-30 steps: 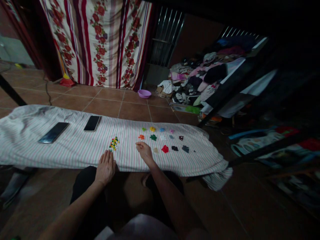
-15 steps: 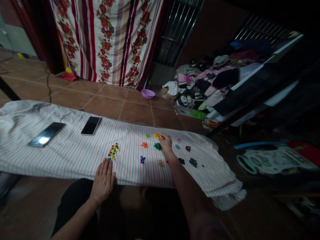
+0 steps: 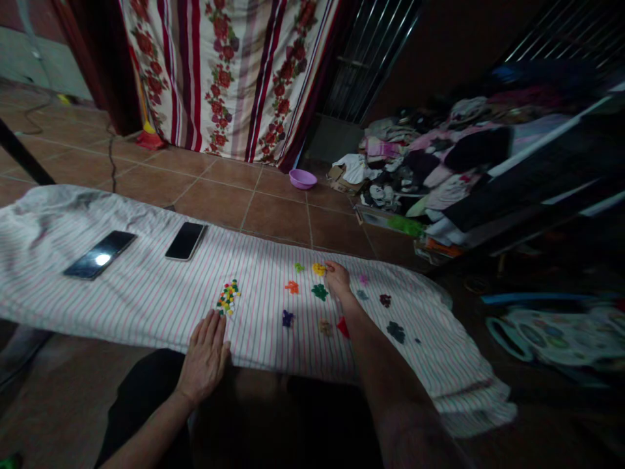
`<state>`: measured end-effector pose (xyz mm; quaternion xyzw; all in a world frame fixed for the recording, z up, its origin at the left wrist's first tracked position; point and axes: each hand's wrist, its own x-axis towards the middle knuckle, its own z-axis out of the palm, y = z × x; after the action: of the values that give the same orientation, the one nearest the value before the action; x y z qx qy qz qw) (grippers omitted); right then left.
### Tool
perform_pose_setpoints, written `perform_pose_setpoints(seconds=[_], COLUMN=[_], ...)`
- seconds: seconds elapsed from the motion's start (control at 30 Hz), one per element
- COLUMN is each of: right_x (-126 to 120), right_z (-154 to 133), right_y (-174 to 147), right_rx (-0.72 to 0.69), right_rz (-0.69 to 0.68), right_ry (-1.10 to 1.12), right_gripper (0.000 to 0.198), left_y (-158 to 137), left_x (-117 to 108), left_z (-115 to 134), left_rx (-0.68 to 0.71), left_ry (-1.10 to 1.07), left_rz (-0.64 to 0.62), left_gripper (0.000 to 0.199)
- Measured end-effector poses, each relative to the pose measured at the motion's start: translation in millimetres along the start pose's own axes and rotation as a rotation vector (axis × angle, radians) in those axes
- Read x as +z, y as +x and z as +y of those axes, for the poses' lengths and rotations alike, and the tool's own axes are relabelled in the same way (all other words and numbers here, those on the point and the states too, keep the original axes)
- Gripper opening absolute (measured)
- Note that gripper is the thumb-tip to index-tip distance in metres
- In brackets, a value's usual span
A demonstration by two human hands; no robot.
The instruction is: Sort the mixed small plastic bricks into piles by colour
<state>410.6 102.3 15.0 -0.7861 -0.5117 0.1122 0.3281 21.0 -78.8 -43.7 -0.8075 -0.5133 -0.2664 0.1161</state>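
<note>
right hand (image 3: 337, 279): fingertips curled, grip on anything not discernible | bead piles beside it: right forearm (image 3: 385, 365) covers part of the red pile (image 3: 343, 327) | mixed bead cluster (image 3: 228, 296): single beads too small to tell | striped cloth (image 3: 122, 296): cut off at left edge

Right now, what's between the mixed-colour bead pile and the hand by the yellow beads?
In the head view, small orange and purple bead piles lie on the striped cloth between them.

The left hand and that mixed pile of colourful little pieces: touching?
Apart. The head view shows the left hand flat on the striped cloth, with a strip of bare cloth between its fingertips and the mixed pile.
</note>
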Motion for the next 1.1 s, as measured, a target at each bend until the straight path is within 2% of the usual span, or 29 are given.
perform_pose_setpoints(seconds=[0.1,0.17,0.3,0.4,0.53,0.67,0.8,0.93,1.1], right_x=[-3,-6,-4,7,33,68,94,99,94], right_z=[1,-2,-25,-55,-97,-125,-139,-144,-150], right_y=[-3,-10,-39,-79,-145,-199,-224,-230,-235], right_rx=[-0.008,-0.043,-0.224,-0.406,-0.581,-0.590,-0.516,-0.444,-0.440], right_rz=[-0.016,0.028,0.079,0.008,-0.196,-0.380,-0.396,-0.360,-0.378], right_ry=[0.026,0.029,0.078,0.196,0.331,0.384,0.266,0.130,-0.011], right_gripper=[0.040,0.040,0.035,0.030,0.026,0.023,0.023,0.028,0.033], left_y=[2,3,5,5,4,4,5,7,7], left_x=[-2,-3,-5,-7,-6,-6,-7,-9,-10], left_z=[0,0,1,2,3,3,3,4,5], left_rx=[0.028,0.034,0.011,-0.014,-0.048,-0.057,-0.057,-0.085,-0.112], left_ry=[0.005,0.006,-0.009,-0.034,-0.041,-0.031,-0.010,-0.020,-0.065], left_rz=[0.032,0.041,0.022,-0.001,-0.041,-0.054,-0.054,-0.081,-0.102], left_gripper=[0.061,0.059,0.054,0.051,0.049,0.048,0.047,0.047,0.047])
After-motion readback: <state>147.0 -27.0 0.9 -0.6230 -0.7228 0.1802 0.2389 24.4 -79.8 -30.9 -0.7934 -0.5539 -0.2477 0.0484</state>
